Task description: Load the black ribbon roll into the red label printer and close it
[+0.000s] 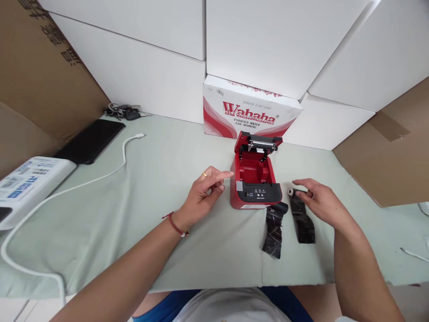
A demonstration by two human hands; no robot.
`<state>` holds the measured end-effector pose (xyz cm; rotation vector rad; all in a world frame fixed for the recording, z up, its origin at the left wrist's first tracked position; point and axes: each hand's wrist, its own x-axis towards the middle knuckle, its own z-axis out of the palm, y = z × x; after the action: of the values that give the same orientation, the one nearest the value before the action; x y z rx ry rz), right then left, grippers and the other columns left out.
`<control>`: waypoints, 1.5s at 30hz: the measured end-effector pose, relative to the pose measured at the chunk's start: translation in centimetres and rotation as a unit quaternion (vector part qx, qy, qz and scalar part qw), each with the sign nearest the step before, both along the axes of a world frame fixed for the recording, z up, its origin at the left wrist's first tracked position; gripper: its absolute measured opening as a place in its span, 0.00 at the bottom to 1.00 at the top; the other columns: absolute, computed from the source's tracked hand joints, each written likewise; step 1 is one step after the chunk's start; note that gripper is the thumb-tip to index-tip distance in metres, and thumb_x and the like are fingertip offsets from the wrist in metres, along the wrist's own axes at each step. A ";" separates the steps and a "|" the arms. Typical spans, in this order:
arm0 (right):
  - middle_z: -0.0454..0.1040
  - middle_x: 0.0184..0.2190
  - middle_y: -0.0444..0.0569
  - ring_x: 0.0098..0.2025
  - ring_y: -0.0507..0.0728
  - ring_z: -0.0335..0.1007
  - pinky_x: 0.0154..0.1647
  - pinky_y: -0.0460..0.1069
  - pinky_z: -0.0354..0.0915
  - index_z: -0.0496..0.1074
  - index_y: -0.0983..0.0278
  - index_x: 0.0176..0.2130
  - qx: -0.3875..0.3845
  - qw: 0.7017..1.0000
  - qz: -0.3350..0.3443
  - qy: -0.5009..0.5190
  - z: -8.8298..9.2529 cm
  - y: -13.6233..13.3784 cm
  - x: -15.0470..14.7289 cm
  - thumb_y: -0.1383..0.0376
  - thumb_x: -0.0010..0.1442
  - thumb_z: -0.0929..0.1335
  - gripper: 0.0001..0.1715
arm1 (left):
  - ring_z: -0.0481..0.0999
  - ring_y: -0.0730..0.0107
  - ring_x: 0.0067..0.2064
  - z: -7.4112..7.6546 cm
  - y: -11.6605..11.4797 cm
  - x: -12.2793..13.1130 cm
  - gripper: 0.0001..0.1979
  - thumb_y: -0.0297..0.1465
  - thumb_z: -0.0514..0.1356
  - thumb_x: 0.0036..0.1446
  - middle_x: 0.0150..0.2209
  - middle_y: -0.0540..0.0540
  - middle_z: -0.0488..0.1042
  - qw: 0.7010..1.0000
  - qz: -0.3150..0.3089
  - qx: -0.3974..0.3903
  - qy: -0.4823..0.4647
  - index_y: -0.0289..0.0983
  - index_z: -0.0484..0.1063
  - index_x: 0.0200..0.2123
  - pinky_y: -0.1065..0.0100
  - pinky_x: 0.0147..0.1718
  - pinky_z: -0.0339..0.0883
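A red and black thermal printer [256, 203] stands on the cloth with its lid [258, 142] raised and its inner bay showing bare red plastic. My left hand [204, 192] is at the printer's left side, index fingertip at the wall, other fingers loosely curled with nothing in them. Over on the right, my right hand [318, 199] hovers at a small black roll [301, 219] with a pale core and a loose strip trailing toward me. Its index finger is stretched out and its thumb is by the roll. Another black strip [274, 232] lies unrolled before the printer.
Behind the printer leans a white and red Wahaha carton [251, 107]. To the left lie a white cable [124, 154], a black flat device [90, 142], keys [125, 111] and a white box-shaped item [36, 183]. Cardboard [389, 147] borders the right side.
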<state>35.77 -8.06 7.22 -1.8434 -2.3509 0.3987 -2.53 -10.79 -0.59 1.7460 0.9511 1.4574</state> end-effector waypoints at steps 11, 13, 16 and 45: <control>0.85 0.59 0.57 0.56 0.69 0.84 0.52 0.57 0.76 0.83 0.59 0.60 -0.079 0.988 -0.009 -0.134 -1.0 1.3 0.8 0.67 0.68 0.68 0.25 | 0.74 0.74 0.44 -0.3 0.5 -0.9 0.36 0.13 0.52 0.71 0.44 0.48 0.71 0.983 -0.065 0.120 0.126 0.53 0.76 0.70 0.72 0.44 0.72; 0.87 0.53 0.54 0.50 0.66 0.86 0.48 0.56 0.78 0.85 0.57 0.55 -0.099 0.987 0.033 -0.119 1.9 0.2 1.7 0.65 0.68 0.69 0.20 | 0.75 0.74 0.43 -0.5 0.6 -0.8 0.37 0.13 0.51 0.71 0.43 0.48 0.72 0.981 -0.076 0.119 0.131 0.52 0.74 0.71 0.72 0.44 0.73; 0.88 0.51 0.49 0.47 0.62 0.86 0.44 0.53 0.80 0.83 0.51 0.58 -0.116 0.977 0.176 -0.031 7.9 -2.0 2.5 0.56 0.74 0.69 0.17 | 0.75 0.75 0.41 -0.7 0.6 -0.6 0.36 0.13 0.51 0.72 0.42 0.49 0.73 0.978 -0.081 0.123 0.148 0.50 0.71 0.73 0.74 0.42 0.72; 0.83 0.59 0.62 0.58 0.68 0.83 0.53 0.54 0.73 0.78 0.68 0.60 -0.004 0.979 0.134 -0.157 4.2 5.4 -18.3 0.73 0.71 0.68 0.20 | 0.73 0.72 0.33 -1.5 0.0 0.0 0.39 0.15 0.54 0.59 0.34 0.53 0.73 0.976 -0.055 0.142 0.158 0.43 0.68 0.72 0.73 0.37 0.69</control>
<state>17.44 -2.63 11.38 -1.7032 -2.8243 0.1490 -2.51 -10.80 -2.07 2.2543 0.8150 1.3176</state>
